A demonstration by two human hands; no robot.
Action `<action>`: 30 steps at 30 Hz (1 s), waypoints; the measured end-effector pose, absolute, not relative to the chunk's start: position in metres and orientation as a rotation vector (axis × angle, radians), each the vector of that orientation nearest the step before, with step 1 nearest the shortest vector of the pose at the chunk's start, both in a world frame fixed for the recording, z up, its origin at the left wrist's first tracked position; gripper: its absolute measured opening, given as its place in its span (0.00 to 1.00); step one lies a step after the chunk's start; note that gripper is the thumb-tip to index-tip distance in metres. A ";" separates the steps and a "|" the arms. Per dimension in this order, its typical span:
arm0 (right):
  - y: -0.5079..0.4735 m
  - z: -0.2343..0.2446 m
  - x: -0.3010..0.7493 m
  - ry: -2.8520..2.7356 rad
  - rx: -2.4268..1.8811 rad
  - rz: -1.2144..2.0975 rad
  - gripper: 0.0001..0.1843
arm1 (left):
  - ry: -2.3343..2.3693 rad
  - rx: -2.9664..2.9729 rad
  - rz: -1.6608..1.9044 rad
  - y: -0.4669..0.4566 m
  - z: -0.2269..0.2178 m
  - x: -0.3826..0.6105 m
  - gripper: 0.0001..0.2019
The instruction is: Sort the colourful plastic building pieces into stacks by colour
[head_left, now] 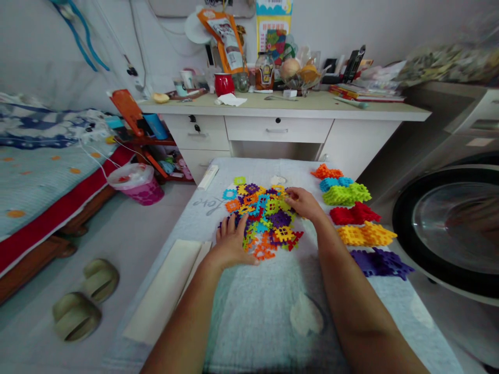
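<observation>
A mixed pile of flat, notched plastic building blocks [280, 218] in several colours lies in the middle of the cloth-covered table. My left hand [232, 243] rests at the pile's near left edge, fingers spread over blocks and thumb stretched out. At the far right edge of the pile, my right hand [306, 204] has its fingers bent together beside a yellow block; what they hold, if anything, is hidden. Along the table's right side, blocks sit sorted by colour: orange [326, 172], blue [336, 183], green [346, 194], red [354, 213], yellow [367, 235] and purple [381, 263].
A long cream-coloured board or folded sheet [166, 291] lies at the table's left edge, with a small white box [208, 177] farther back. Behind stands a cluttered white desk [276, 129]. A washing machine [452, 218] is on the right; slippers [77, 316] are on the floor left.
</observation>
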State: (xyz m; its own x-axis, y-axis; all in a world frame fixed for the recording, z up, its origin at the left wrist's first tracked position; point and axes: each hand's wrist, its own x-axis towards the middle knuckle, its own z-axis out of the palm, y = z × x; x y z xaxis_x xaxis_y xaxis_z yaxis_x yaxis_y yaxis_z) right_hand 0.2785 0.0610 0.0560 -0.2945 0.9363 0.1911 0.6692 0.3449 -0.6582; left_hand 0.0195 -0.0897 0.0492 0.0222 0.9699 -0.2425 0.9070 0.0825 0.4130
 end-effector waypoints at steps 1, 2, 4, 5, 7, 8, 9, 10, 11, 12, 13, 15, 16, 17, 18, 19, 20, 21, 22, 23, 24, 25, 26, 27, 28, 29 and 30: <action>0.062 0.058 0.281 -2.064 -1.394 0.565 0.20 | 1.910 1.862 0.156 -0.091 0.050 0.021 0.69; 0.063 0.061 0.283 -2.046 -1.399 0.511 0.21 | 1.913 1.876 0.141 -0.092 0.050 0.023 0.69; 0.065 0.068 0.291 -2.006 -1.440 0.455 0.22 | 1.914 1.895 0.140 -0.091 0.049 0.024 0.69; 0.066 0.071 0.296 -2.004 -1.479 0.444 0.22 | 1.909 1.906 0.153 -0.090 0.048 0.024 0.68; 0.068 0.077 0.303 -2.073 -1.581 0.434 0.19 | 1.880 1.945 0.211 -0.088 0.046 0.023 0.64; 0.068 0.078 0.306 -2.145 -1.639 0.427 0.17 | 1.863 1.969 0.249 -0.086 0.045 0.023 0.61; 0.068 0.080 0.308 -2.227 -1.699 0.418 0.17 | 1.845 1.990 0.285 -0.085 0.044 0.023 0.59; 0.067 0.080 0.308 -2.305 -1.763 0.401 0.18 | 1.829 2.006 0.316 -0.084 0.043 0.022 0.57; 0.066 0.079 0.308 -2.369 -1.829 0.376 0.20 | 1.818 2.017 0.346 -0.083 0.042 0.022 0.54; 0.064 0.078 0.307 -2.412 -1.891 0.345 0.23 | 1.814 2.023 0.377 -0.082 0.042 0.023 0.52; 0.062 0.076 0.306 -2.431 -1.944 0.310 0.26 | 1.815 2.027 0.413 -0.081 0.041 0.023 0.50; 0.059 0.070 0.304 -2.418 -1.998 0.251 0.28 | 1.830 2.036 0.508 -0.080 0.040 0.024 0.46; 0.058 0.068 0.303 -2.401 -1.995 0.228 0.26 | 1.845 2.038 0.561 -0.080 0.039 0.025 0.44; 0.057 0.065 0.303 -2.385 -1.976 0.212 0.24 | 1.868 2.031 0.614 -0.080 0.038 0.025 0.41; 0.057 0.063 0.303 -2.373 -1.952 0.200 0.22 | 1.898 2.016 0.664 -0.079 0.038 0.026 0.38; 0.058 0.062 0.303 -2.368 -1.932 0.191 0.21 | 1.932 1.993 0.713 -0.080 0.038 0.027 0.35; 0.058 0.061 0.303 -2.367 -1.919 0.182 0.20 | 1.972 1.965 0.761 -0.080 0.038 0.027 0.32; 0.059 0.060 0.303 -2.371 -1.914 0.180 0.19 | 2.011 1.935 0.804 -0.080 0.037 0.028 0.29; 0.060 0.060 0.303 -2.378 -1.913 0.185 0.18 | 2.050 1.906 0.845 -0.080 0.037 0.028 0.27; 0.061 0.060 0.302 -2.387 -1.910 0.194 0.18 | 2.084 1.882 0.879 -0.080 0.036 0.028 0.25; 0.062 0.060 0.301 -2.398 -1.903 0.203 0.19 | 2.115 1.863 0.905 -0.079 0.034 0.028 0.23; 0.062 0.061 0.301 -2.408 -1.889 0.207 0.21 | 2.142 1.847 0.927 -0.079 0.032 0.027 0.23; 0.062 0.062 0.300 -2.418 -1.871 0.206 0.23 | 2.162 1.833 0.942 -0.078 0.030 0.026 0.22; 0.061 0.064 0.301 -2.428 -1.849 0.197 0.26 | 2.176 1.823 0.948 -0.076 0.027 0.024 0.23; 0.060 0.067 0.302 -2.438 -1.826 0.187 0.28 | 2.182 1.814 0.947 -0.075 0.025 0.023 0.23; 0.059 0.071 0.305 -2.444 -1.799 0.185 0.30 | 2.181 1.807 0.942 -0.073 0.022 0.021 0.24; 0.058 0.076 0.310 -2.448 -1.773 0.196 0.31 | 2.174 1.803 0.938 -0.072 0.020 0.020 0.24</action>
